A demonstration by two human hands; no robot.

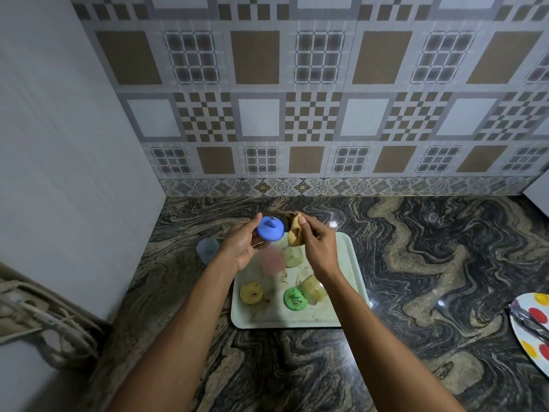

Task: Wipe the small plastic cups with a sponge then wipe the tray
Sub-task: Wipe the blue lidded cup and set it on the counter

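Got a blue lid gripped in the left hand, thumb and fingers curled round its rim, up above the far end of the pale green tray. Squeezing a tan sponge in the right hand, bunched between thumb and fingers, just beside the lid (touching or not, can't tell). Looking at the tray lying flat on the marbled table, closer to the left edge than the right and well short of the back edge.

On the tray: a yellowish cup upright at the far end, a pinkish cup next to it (too blurry to say how it sits), a yellow cup tipped on its side toward the right rim, a green lid right against it, and a yellow lid near the left rim. Brown smears on the tray floor too.

Off the tray, near its far-left corner: a bluish cup upright on the table. Over at the table's right edge: a dotted plate with cutlery lying on it.
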